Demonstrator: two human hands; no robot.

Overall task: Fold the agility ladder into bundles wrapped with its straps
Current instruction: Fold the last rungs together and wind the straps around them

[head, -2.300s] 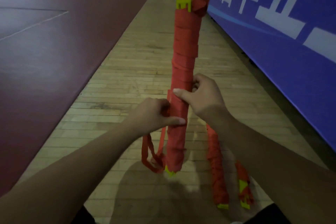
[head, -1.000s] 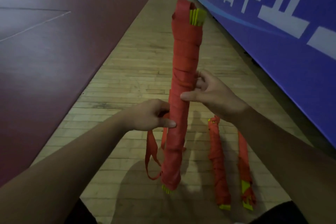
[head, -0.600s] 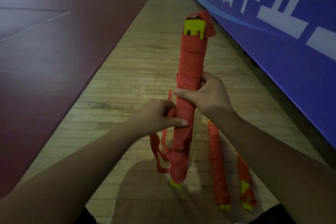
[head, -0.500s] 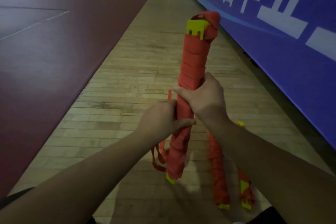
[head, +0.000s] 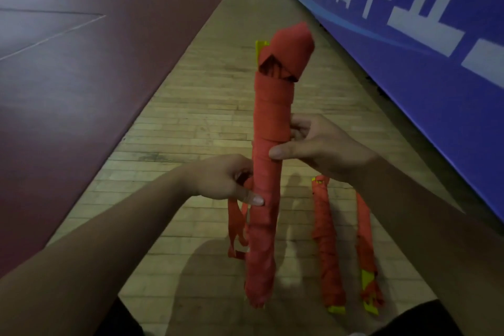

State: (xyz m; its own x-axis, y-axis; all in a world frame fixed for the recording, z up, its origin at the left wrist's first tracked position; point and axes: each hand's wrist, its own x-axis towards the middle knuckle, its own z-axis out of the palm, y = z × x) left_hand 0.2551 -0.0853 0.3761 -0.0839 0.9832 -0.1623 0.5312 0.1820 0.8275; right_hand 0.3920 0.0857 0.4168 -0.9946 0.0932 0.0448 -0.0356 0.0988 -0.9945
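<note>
Here, both hands hold a red bundle [head: 268, 161] upright above the wooden floor [head: 196, 106]: the right hand [head: 319, 150] pinches its middle, the left hand [head: 226, 177] closes on a loose strap [head: 236, 226] lower down. 2 more bundles [head: 327, 243] lie nearby.

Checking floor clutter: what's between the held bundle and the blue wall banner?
In the head view, two wrapped bundles lie on the wood floor: one nearer the held bundle, one nearer the blue banner.

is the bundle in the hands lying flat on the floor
No, both the left hand and right hand hold the bundle upright above the wooden floor.
</note>
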